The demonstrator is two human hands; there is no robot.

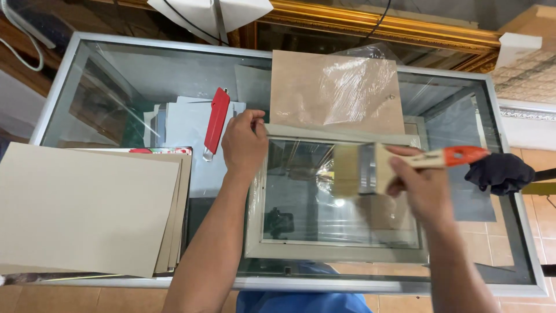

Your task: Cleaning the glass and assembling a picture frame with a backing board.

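Head camera looks down as the right hand [425,188] grips a flat paintbrush [399,165] by its wooden, red-tipped handle, bristles over the glass of a grey picture frame [336,252] lying on a glass-topped table [289,284]. The left hand [243,142] is closed on the frame's upper left corner. Just left of that hand lies a red utility knife [216,122] on pale sheets. A brown backing board [301,87] partly covered in clear plastic film sits behind the frame, a stack of beige cardboard sheets [87,206] at the table's left, and a dark cloth [499,173] at the right edge.
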